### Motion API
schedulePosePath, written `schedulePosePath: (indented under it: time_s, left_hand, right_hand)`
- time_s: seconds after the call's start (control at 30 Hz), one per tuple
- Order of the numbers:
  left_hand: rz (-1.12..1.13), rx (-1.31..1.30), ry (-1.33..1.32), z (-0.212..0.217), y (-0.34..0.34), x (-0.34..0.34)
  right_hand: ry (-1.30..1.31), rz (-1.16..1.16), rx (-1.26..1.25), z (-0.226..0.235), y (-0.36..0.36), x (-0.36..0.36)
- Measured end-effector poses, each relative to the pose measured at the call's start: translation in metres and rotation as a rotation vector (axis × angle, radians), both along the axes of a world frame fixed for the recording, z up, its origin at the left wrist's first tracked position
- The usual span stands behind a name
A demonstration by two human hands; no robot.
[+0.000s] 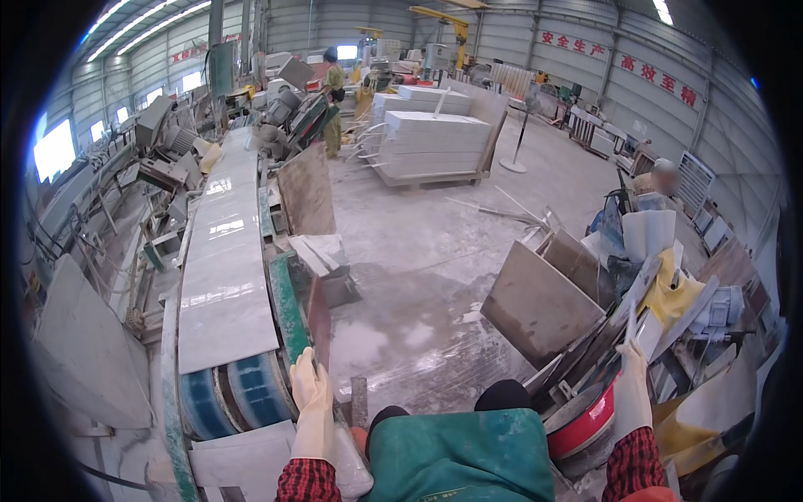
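Observation:
My left hand (311,395), in a pale glove, reaches to the near end of the green side rail (288,309) of a roller conveyor. Its fingers are stretched forward beside the rail, with nothing visible in them. On the conveyor lies a row of glossy pale stone slabs (226,289); blue rollers (255,389) show at its near end. Over at the right, my gloved right hand (633,386) is closed around the lower end of a thin white strip (631,322), which points up beside a heap of boards. The palm side of that hand is hidden.
A red-rimmed round thing (585,422) stands near my right knee. Brown boards (544,301) and yellow cloth (669,289) crowd the right side. Farther off are a pallet of white blocks (435,138), a worker (333,105), and another person (661,180) at right.

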State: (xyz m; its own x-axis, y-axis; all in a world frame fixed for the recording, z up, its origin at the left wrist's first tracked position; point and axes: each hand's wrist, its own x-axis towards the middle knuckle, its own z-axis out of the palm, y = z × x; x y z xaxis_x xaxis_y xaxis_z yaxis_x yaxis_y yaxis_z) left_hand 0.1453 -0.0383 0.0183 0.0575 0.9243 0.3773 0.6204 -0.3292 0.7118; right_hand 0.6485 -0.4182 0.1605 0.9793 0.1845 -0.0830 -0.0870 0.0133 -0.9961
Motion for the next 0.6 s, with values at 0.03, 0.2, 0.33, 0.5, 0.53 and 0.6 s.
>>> schedulePosePath:
  time_s: [0.03, 0.2, 0.33, 0.5, 0.53, 0.6]
  left_hand:
    - [0.007, -0.074, -0.093, 0.002, 0.001, 0.011]
    - [-0.339, -0.441, -0.567, 0.046, 0.007, 0.077]
    - [-0.454, -0.943, -1.149, 0.105, -0.024, 0.133]
    - [-0.663, -0.773, -1.386, 0.097, 0.002, 0.128]
    - [-0.578, -0.77, -1.461, 0.094, 0.006, 0.121]
    - [-0.212, -0.791, -1.583, 0.112, -0.001, 0.098]
  right_hand:
    - [-0.02, 0.028, -0.06, 0.011, 0.016, -0.011]
    - [-0.013, 0.429, -0.143, 0.034, 0.127, -0.051]
    - [-0.024, 0.839, -0.043, 0.038, 0.217, -0.093]
    - [-0.707, 1.368, -0.184, 0.044, 0.297, -0.172]
    - [-1.071, 1.434, -0.276, 0.047, 0.311, -0.182]
    - [-1.406, 1.506, -0.438, 0.065, 0.329, -0.219]
